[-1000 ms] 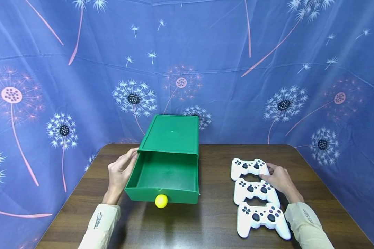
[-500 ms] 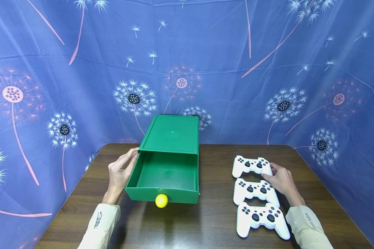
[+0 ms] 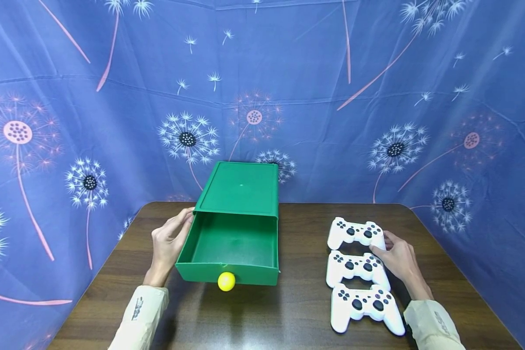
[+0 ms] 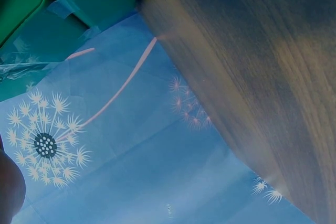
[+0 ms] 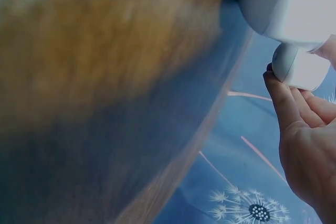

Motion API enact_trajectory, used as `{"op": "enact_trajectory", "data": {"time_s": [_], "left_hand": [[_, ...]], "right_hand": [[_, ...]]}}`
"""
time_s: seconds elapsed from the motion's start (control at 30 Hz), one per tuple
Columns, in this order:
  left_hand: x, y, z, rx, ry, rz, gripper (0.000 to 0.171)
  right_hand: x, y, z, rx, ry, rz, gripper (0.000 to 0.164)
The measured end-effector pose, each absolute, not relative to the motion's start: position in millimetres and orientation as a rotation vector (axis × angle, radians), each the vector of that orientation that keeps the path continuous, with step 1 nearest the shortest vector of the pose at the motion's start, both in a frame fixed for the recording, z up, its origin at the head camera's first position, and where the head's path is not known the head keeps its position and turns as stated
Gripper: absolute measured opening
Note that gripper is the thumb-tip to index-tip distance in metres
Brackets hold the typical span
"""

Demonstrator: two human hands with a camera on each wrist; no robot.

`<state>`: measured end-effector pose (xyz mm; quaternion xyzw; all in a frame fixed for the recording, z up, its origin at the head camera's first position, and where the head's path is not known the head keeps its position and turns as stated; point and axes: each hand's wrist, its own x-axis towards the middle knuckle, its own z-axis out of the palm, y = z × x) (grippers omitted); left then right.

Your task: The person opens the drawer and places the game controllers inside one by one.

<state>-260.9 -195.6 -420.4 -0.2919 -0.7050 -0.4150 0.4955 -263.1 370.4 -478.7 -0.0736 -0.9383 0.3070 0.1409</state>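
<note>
My left hand (image 3: 168, 243) reaches along the left side of a green drawer box (image 3: 245, 189), its fingers fairly straight and touching the side near the front edge. The box's drawer (image 3: 227, 274) is pulled out, with nothing visible inside, and has a yellow round knob (image 3: 226, 281). On the right, my right hand (image 3: 401, 260) pinches the right grip of the farthest white game controller (image 3: 356, 233) between thumb and fingers. In the right wrist view, my right hand (image 5: 310, 150) has fingertips against a white grip (image 5: 304, 69). The left wrist view hardly shows my left hand.
Two more white controllers, a middle one (image 3: 358, 268) and a nearest one (image 3: 367, 307), lie in a column before the far one. Everything stands on a brown wooden table (image 3: 306, 272). A blue cloth with dandelions (image 3: 315, 97) hangs behind it.
The farthest controller has shifted right and slightly away with my right hand, and sits a little more tilted. My left hand and the drawer box have stayed put.
</note>
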Motion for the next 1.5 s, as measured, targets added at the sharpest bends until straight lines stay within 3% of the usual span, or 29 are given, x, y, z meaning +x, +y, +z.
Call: {"op": "enact_trajectory", "data": {"time_s": [0.53, 1.5], "left_hand": [[-262.4, -195.9, -421.8, -0.721, -1.694, -1.019, 0.051], [-262.5, -196.2, -423.1, -0.705, -1.691, -0.994, 0.052]], "right_hand": [[-243.2, 361.2, -470.4, -0.171, -2.597, 0.867, 0.062], [-193.0, 317.0, -437.0, -0.139, -2.471, 0.948, 0.060]]}}
